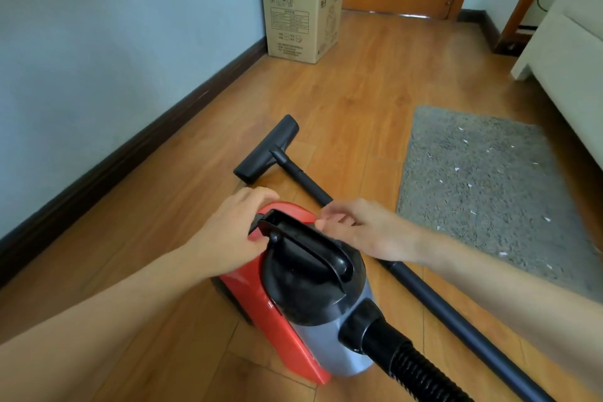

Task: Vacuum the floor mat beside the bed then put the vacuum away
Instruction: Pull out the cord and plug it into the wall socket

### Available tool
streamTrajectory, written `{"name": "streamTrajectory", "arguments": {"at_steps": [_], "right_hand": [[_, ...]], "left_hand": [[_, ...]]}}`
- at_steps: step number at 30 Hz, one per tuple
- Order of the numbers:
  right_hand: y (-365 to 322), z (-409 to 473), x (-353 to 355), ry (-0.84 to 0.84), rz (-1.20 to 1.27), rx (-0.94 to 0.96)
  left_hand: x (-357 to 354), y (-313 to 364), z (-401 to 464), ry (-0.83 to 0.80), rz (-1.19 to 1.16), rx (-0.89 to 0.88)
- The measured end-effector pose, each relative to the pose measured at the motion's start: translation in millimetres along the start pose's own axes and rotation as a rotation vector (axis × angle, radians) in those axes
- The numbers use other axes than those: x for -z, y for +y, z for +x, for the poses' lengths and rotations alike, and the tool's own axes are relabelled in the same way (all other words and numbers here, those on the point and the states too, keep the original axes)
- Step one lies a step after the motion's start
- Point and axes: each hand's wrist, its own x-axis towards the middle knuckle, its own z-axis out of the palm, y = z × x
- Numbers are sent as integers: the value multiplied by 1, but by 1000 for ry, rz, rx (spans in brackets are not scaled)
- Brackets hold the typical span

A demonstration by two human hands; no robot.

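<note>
- The left hand (233,232) rests on the far end of the red vacuum (293,297), with its fingers curved over the red top and the thumb near the black handle (306,248). It presses more than it grabs.
- The right hand (352,228) is just beside the same end of the handle. Its fingers are loosely bent and blurry, so I cannot tell if they touch or hold anything.
- The vacuum sits on the wood floor (342,91), close to the person. Its ribbed hose (421,372) comes out toward the camera.
- The long black tube (434,297) lies flat on the floor, passing under the right arm. The brush head (267,150) at its end points toward the wall.
- The gray mat (483,186) is to the right, beside the pale bed (574,75). It has little white bits on it, so I think the cleaning has not started.
- What could go wrong: if the vacuum is lifted by one end, it might tip over. The hose could tug the tube and make it slide.
- An open cardboard box (303,16) stands far off by the wall.
</note>
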Motion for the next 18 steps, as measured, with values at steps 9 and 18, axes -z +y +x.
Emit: {"name": "streamTrajectory", "arguments": {"at_steps": [9, 18], "right_hand": [[-10, 8, -40, 118, 25, -59], [-20, 18, -63, 291, -118, -128]], "left_hand": [[-23, -3, 22, -12, 31, -229], [-13, 5, 25, -118, 75, -188]]}}
